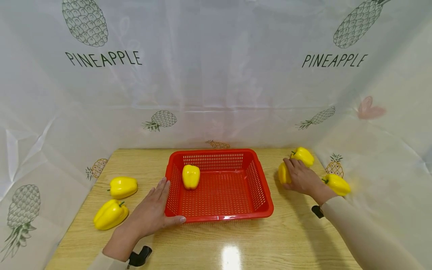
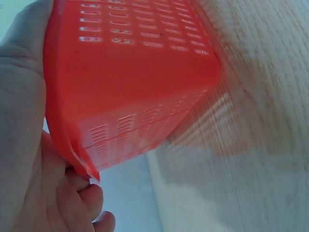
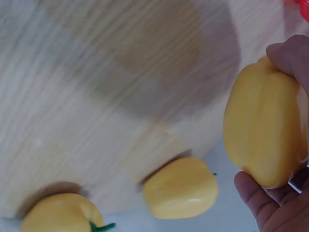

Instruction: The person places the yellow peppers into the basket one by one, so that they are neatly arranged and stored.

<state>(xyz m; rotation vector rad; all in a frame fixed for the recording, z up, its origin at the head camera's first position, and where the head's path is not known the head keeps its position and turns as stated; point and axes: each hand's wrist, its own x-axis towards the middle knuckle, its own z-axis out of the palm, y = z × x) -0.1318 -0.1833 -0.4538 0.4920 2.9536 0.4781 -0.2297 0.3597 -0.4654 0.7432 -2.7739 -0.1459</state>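
A red plastic basket [image 1: 221,217] stands on the table with one yellow bell pepper [image 1: 191,176] inside, near its left wall. My left hand [image 1: 152,210] rests on the basket's front left corner, fingers stretched along the left rim and thumb along the front rim. In the left wrist view the palm lies against the basket's rim [image 2: 58,96]. To the right of the basket, my right hand [image 1: 302,178] grips another yellow bell pepper [image 3: 263,123] between thumb and fingers. Its shadow falls on the wood apart from it in the right wrist view.
Two yellow bell peppers, one behind [image 1: 123,187] the other [image 1: 110,214], lie left of the basket. On the right, one pepper [image 1: 303,156] sits beyond my right hand and another [image 1: 337,184] beside the wrist. A pineapple-printed sheet [image 1: 216,75] surrounds the wooden table [image 1: 199,247].
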